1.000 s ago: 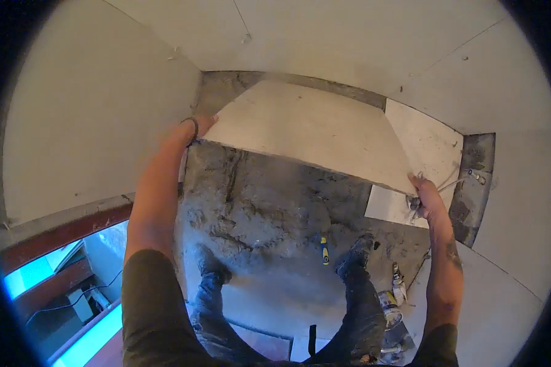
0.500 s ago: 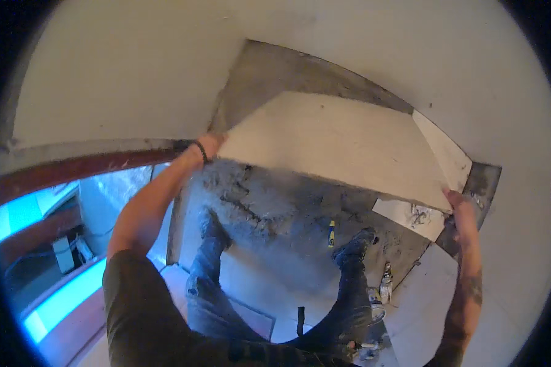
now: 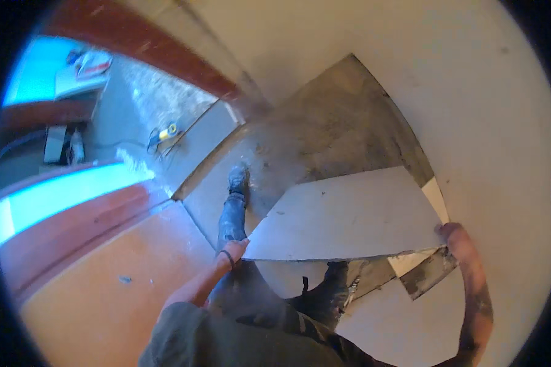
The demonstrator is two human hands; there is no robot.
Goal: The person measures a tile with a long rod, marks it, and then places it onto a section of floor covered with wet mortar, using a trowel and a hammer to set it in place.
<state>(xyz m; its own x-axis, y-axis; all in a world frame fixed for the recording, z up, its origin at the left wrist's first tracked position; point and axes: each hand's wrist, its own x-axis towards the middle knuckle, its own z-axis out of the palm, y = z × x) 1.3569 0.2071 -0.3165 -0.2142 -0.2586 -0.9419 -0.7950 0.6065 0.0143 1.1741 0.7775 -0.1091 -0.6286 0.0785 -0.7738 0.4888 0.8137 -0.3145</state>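
Observation:
A large pale floor tile (image 3: pixel 349 214) with a slanted left side is raised in front of my body, above the floor. My left hand (image 3: pixel 236 249) is closed on its near left corner, a dark band round the wrist. The near right corner is gripped by my right hand (image 3: pixel 453 234). Below and beyond the tile lies a patch of bare grey-brown floor (image 3: pixel 343 122). A narrow white tile piece (image 3: pixel 436 199) lies beside the right edge, and another light piece (image 3: pixel 413 262) shows partly from under the near edge.
White walls stand ahead and to the right. At the left, a doorway has a dark red frame (image 3: pixel 159 43); past it lies a yellow-and-dark power tool (image 3: pixel 165 133) with a cord. My booted leg (image 3: pixel 236 208) stands left of the tile. Pale tiles (image 3: pixel 410 318) cover the near right floor.
The tile has come nearer my body, still in both hands. My view has turned left, showing more of the doorway. The yellow-and-blue item on the floor is out of sight now.

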